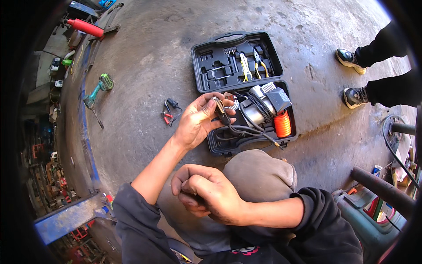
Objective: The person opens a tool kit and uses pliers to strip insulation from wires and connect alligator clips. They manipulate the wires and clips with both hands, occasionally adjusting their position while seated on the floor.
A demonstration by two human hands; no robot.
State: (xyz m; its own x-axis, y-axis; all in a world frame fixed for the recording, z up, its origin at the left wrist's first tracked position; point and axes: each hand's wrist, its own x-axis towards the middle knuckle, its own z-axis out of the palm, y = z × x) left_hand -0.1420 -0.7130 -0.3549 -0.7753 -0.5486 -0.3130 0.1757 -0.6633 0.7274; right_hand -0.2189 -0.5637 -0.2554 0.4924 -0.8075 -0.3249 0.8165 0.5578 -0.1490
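Observation:
My left hand grips a dark fitting with a brass-coloured part. It is above the left side of an open black plastic tool case. A black hose runs from the fitting toward a brass tip near the case's front edge. Inside lies a silver air compressor wound with black cable, beside a coiled orange hose. The other half holds a yellow utility knife and long-nose pliers. Over my lap, my right hand is curled closed; no object shows in it.
Left of the case lie a lighter-plug adapter with red and black clips and a teal cordless power tool. Another person's shoes stand at right. A blue metal beam, a steel pipe and a teal plastic stool flank me.

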